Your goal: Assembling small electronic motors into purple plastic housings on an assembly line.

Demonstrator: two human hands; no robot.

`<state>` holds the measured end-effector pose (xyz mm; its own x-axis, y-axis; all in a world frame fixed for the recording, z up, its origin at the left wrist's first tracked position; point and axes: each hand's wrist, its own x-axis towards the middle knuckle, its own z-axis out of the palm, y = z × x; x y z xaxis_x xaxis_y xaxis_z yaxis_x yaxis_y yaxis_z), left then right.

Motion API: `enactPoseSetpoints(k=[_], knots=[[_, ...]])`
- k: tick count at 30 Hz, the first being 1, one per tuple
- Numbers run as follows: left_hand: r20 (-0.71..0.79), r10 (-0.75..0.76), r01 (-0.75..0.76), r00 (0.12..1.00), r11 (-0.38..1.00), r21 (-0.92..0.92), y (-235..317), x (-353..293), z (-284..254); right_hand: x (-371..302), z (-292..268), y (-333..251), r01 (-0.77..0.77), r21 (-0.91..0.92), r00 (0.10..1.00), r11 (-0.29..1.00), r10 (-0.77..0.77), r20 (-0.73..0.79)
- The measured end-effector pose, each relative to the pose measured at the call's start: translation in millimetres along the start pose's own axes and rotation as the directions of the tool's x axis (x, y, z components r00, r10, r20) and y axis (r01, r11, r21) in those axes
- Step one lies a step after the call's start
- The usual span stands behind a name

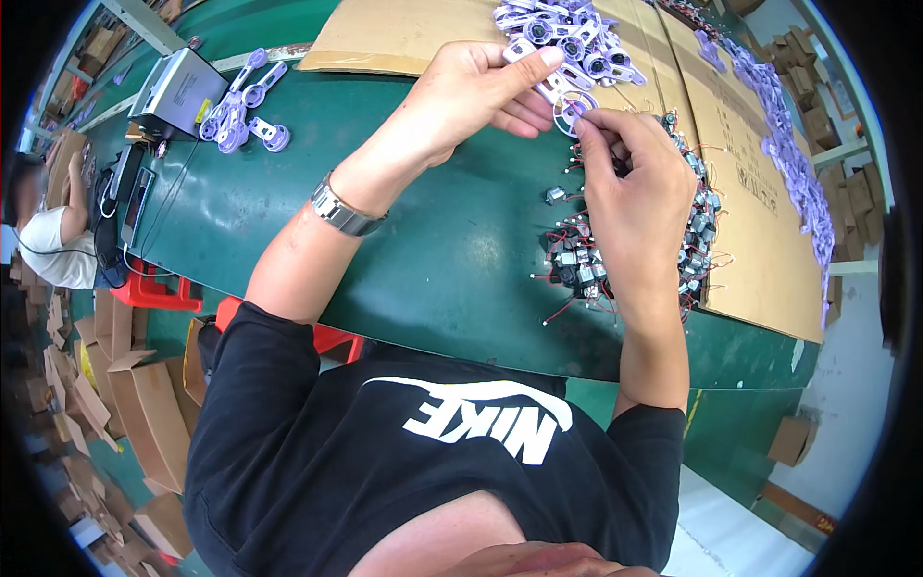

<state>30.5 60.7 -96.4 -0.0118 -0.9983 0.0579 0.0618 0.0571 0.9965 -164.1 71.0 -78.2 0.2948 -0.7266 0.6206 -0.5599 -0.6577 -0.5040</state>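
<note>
In my left hand [481, 91] is a pale purple plastic housing [574, 108] with a round, ring-shaped end, held between thumb and fingers above the green table. My right hand [639, 178] is closed in a pinch at the ring's near right edge. Whatever its fingertips grip is too small and hidden to tell. Under and around the right hand lies a heap of small metal motors [577, 264] with thin red and dark wires. Just beyond my left hand, a pile of similar purple housings [591, 43] rests on cardboard.
Flat cardboard [745, 183] covers the table's right side, with a long row of purple parts [798, 178] along it. At the left stand a grey metal box [180, 91] and several purple housings [231, 115]. A co-worker [62, 226] sits far left, near a red stool [159, 290].
</note>
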Motion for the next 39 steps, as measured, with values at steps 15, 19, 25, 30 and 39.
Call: enactPoseSetpoints(k=[15,19,25,30,39], knots=[[0.025,0.111,-0.113,0.994,0.98,0.165,-0.9,-11.0,11.7,-3.8,10.7,4.1,0.009,-0.032,1.0,0.999,-0.008,0.019],[0.006,0.056,-0.057,0.998,0.994,0.091,3.6,-9.7,6.9,-1.5,12.9,11.4,-0.097,0.185,0.994,0.978,0.086,0.066],[0.001,0.087,-0.087,0.996,0.984,0.153,-5.5,-4.8,10.0,5.3,7.3,8.7,-0.295,0.4,0.955,0.868,0.281,0.095],[0.052,0.054,-0.06,0.997,0.989,0.136,-6.8,-6.0,12.2,2.0,18.0,16.9,-0.092,0.087,0.995,0.992,0.094,-0.016],[-0.117,0.085,-0.08,0.99,0.996,0.041,-9.3,-0.3,1.8,18.5,1.8,35.1,-0.083,0.476,0.994,0.875,0.108,-0.026]])
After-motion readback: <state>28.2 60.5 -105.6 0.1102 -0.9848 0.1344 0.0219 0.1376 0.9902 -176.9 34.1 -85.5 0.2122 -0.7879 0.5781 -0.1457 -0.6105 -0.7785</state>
